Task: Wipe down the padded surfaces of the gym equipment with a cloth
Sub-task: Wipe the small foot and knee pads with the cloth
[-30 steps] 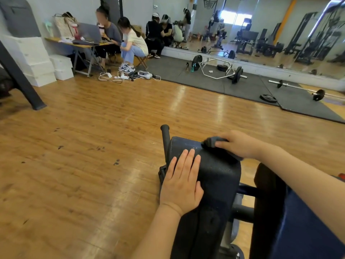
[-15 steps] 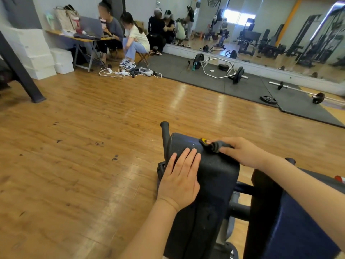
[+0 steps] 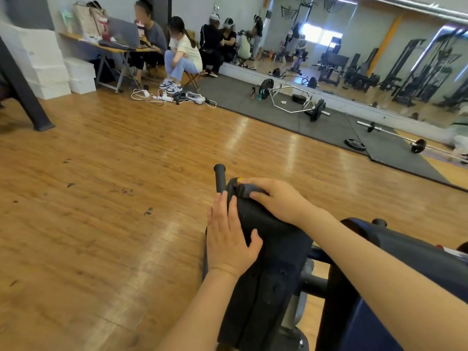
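A dark padded support (image 3: 273, 252) of a gym machine stands upright low in the middle of the head view. My left hand (image 3: 229, 236) lies flat against its left side, fingers straight, thumb across the pad's face. My right hand (image 3: 277, 200) presses a small dark grey cloth (image 3: 244, 190) with a yellow edge onto the pad's top left corner, fingers curled over the cloth. A second dark blue pad (image 3: 410, 269) sits under my right forearm at the lower right.
A black handle post (image 3: 219, 177) rises just behind the pad. Wooden floor spreads left and ahead. Barbells and plates (image 3: 316, 110) lie on grey mats by the mirror wall. Several seated people (image 3: 181, 54) and a table (image 3: 111, 46) are at the far left back.
My right hand slid the cloth leftward along the pad's top to its left corner. My left hand shifted to the pad's left edge. The camera tilted slightly.
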Motion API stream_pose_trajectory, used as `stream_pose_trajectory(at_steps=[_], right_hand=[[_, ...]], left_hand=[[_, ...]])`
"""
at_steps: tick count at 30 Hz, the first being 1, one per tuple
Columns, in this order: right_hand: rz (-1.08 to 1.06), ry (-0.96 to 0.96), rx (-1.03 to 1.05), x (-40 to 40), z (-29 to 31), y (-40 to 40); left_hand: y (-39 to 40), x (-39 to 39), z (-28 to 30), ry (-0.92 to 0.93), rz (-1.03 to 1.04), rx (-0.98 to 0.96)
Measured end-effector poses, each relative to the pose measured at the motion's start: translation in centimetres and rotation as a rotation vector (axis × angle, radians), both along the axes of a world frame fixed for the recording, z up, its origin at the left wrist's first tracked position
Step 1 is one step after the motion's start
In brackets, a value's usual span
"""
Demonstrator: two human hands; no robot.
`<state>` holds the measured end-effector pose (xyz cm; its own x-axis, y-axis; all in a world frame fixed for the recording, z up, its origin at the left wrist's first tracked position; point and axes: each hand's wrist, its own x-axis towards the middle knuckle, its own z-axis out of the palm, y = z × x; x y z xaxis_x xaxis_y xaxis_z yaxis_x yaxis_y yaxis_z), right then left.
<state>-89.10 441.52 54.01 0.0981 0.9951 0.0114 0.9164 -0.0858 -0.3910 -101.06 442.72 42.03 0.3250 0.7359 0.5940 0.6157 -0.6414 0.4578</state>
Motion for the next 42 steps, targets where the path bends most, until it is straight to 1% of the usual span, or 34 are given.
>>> stream_pose_trajectory(at_steps=[3,5,7,9,13,17,20,23,27,29,33,38,40,42], right_hand=[[-0.019,-0.050,0.020,2.8,-0.6,-4.4],[-0.081,-0.064,0.122,4.1,-1.6,-7.7],[-0.124,-0.086,0.205,4.3,-2.5,-9.4],[-0.154,-0.137,0.225,3.5,-2.5,-8.8],[-0.148,-0.293,0.167,-0.2,-1.1,-4.1],[0.007,-0.399,0.138,-3.2,-1.0,-1.2],[0.103,-0.438,0.136,-1.6,-1.6,-2.5],[0.113,-0.440,0.190,0.6,-2.7,-5.6],[0.004,-0.398,0.255,2.3,-4.6,-9.6],[-0.048,-0.369,0.278,2.0,-5.1,-10.2],[-0.077,-0.348,0.257,0.3,-3.6,-7.4],[0.001,-0.369,0.110,-3.3,-1.3,-1.9],[-0.014,-0.368,0.124,-4.5,-1.2,-0.7],[-0.049,-0.381,0.168,-4.6,-1.9,-1.3]], left_hand=[[0.1,0.1,-0.2,0.000,-0.013,-0.017],[0.3,0.1,-0.3,-0.022,-0.028,-0.029],[0.3,0.0,-0.3,-0.055,-0.056,-0.037],[0.4,0.0,-0.3,-0.073,-0.080,-0.044],[0.2,-0.2,-0.1,-0.086,-0.105,-0.076],[0.1,-0.3,0.0,-0.094,-0.114,-0.118],[0.1,-0.3,0.0,-0.092,-0.130,-0.110],[0.1,-0.4,0.0,-0.084,-0.129,-0.115],[0.1,-0.4,0.0,-0.077,-0.128,-0.123],[0.0,-0.5,0.0,-0.071,-0.129,-0.136],[0.0,-0.7,0.2,-0.067,-0.134,-0.143],[-0.2,-1.4,0.8,-0.087,-0.194,-0.219],[0.2,-2.5,1.3,-0.037,-0.237,-0.236],[0.7,-3.8,2.1,0.089,-0.312,-0.206]])
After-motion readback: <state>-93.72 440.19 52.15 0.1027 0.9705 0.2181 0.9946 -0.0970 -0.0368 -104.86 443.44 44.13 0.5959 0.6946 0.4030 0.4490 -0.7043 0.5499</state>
